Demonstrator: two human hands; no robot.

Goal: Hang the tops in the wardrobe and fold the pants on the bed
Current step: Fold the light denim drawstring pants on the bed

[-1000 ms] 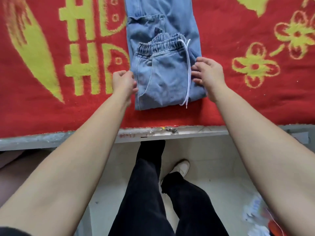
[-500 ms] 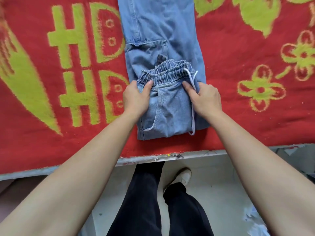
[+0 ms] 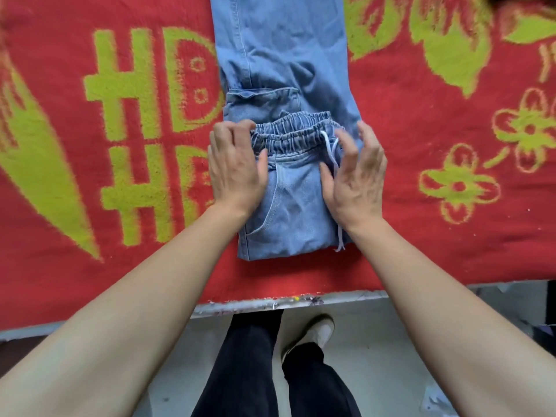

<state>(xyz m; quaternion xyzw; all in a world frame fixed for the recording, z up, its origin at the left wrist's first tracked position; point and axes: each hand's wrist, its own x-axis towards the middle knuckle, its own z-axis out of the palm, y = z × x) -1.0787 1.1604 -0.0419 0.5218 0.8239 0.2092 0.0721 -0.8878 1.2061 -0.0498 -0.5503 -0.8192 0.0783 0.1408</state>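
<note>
- View from a head camera looking down at a bed covered by a red blanket (image 3: 421, 236) with yellow-green letters and flowers.
- A pair of light blue denim pants (image 3: 288, 55) lies at the centre of the picture, running toward twelve o'clock and off the top edge.
- The waist end is folded back over the legs, so the gathered elastic waistband (image 3: 294, 130) lies across the middle and the fold edge sits toward six o'clock, near the bed's edge.
- A white drawstring (image 3: 332, 158) trails from the waistband toward five o'clock, ending just past the fold edge.
- The left hand (image 3: 234, 167) rests palm down on the folded part at its nine o'clock side, fingers curled at the waistband's end; whether they pinch the cloth cannot be told.
- The right hand (image 3: 355, 173) is at the three o'clock side, fingers spread wide and loose, thumb touching the denim, gripping nothing.
- At six o'clock, below the pale bed rail (image 3: 270, 302), are the person's black trousers (image 3: 255, 371) and a white shoe (image 3: 319, 332) on a light floor.
</note>
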